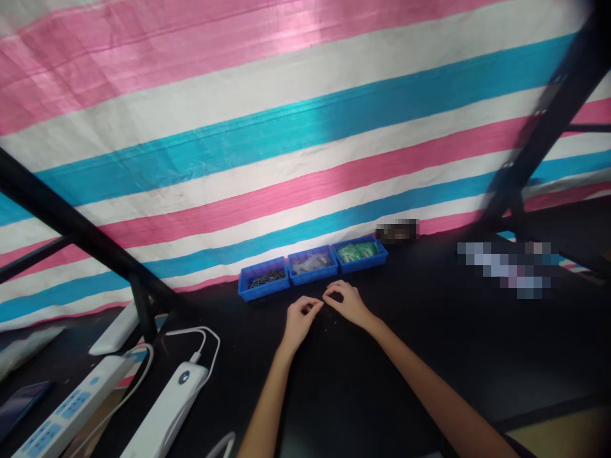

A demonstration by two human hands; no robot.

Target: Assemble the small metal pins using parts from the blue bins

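Observation:
My left hand (pixel 301 318) and my right hand (pixel 349 303) meet fingertip to fingertip above the black table, each with thumb and forefinger pinched. Whatever sits between the fingertips is too small to make out. A few tiny bright specks (pixel 330 324) lie on the table just below. Beyond the hands stand three blue bins in a row. The left bin (pixel 248 294) holds dark, thin metal pieces (pixel 268 278). Clear or whitish small pieces (pixel 311 263) fill the middle bin (pixel 315 277). In the right bin (pixel 365 263) are green and clear plastic packets (pixel 358 250).
A white power bank (pixel 167 407) with a cable and a white power strip (pixel 71 407) lie at the left, near a phone (pixel 21 407). Black frame bars (pixel 90 238) slant on both sides. A striped sheet (pixel 286 146) hangs behind. Blurred items (pixel 506 268) lie at right.

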